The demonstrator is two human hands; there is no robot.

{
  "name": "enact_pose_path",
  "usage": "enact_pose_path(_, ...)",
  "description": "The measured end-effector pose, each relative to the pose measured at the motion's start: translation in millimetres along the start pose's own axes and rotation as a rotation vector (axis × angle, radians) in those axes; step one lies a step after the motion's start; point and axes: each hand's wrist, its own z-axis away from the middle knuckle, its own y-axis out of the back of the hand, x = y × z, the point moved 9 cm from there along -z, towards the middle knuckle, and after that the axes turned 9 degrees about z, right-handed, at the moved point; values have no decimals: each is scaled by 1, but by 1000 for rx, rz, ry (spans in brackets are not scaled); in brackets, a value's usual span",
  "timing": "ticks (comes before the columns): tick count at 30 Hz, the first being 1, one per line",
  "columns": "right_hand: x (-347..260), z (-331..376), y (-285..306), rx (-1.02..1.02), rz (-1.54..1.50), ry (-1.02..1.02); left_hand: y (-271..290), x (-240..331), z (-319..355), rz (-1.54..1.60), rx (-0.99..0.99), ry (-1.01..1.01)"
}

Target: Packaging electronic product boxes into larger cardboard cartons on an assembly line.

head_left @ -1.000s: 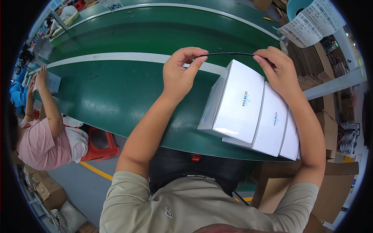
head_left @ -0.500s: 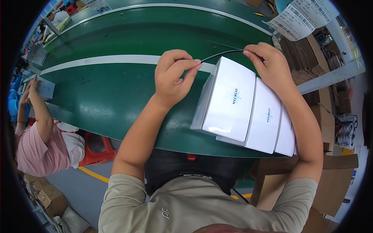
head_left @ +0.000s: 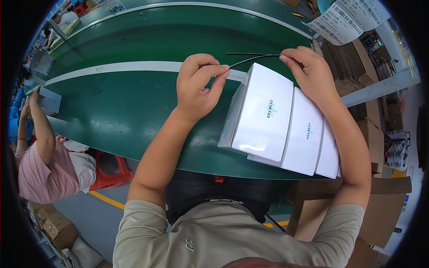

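Note:
A thin black cord (head_left: 252,59) is stretched in a slight arch between my two hands, above the far end of the white boxes. My left hand (head_left: 201,82) pinches one part of it between thumb and fingertips. At the other side, my right hand (head_left: 308,71) pinches the cord too, and a second black strand runs leftward from those fingers to a free tip. Three white cartons lean in an overlapping row below the hands; the left carton (head_left: 263,120) lies uppermost, and the right one is partly hidden by my right forearm.
The green table (head_left: 120,111) has a white strip (head_left: 134,67) along it. At the left, a person (head_left: 44,165) handles a pale box (head_left: 50,101) near a red stool (head_left: 111,172). An open cardboard box (head_left: 380,210) stands right of me. Printed labels (head_left: 344,24) hang at the upper right.
A free black strand now shows left of my right hand, where only a faint streak showed before. Both hands have kept their pinches and barely moved.

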Motion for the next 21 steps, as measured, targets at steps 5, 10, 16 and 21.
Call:
enact_pose_path(5,1,1,0,22,8,-1,-2,1,0,1,-1,4)
enact_pose_path(10,2,0,0,10,-3,5,-3,2,1,-1,-17,-3)
enact_pose_path(16,3,1,-1,2,3,-23,-2,2,1,13,-5,13)
enact_pose_path(21,2,0,0,-10,3,-28,-1,0,3,9,-7,32)
